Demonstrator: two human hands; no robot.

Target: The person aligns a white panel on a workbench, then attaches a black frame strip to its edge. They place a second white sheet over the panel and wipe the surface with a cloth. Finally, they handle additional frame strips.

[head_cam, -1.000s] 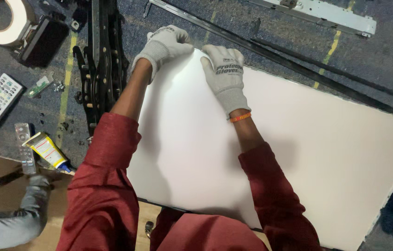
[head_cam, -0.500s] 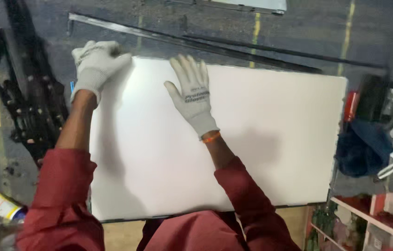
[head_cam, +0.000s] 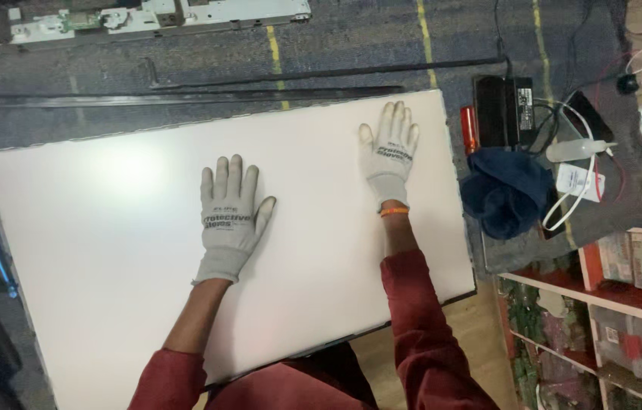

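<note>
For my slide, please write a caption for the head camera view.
Two gloved hands, left hand and right hand, lie flat on a large white panel beside a dark blue cloth.

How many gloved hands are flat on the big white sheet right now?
2. The left grey-gloved hand lies flat near the middle of the large white rectangular sheet; the right grey-gloved hand lies flat near its far right edge.
</note>
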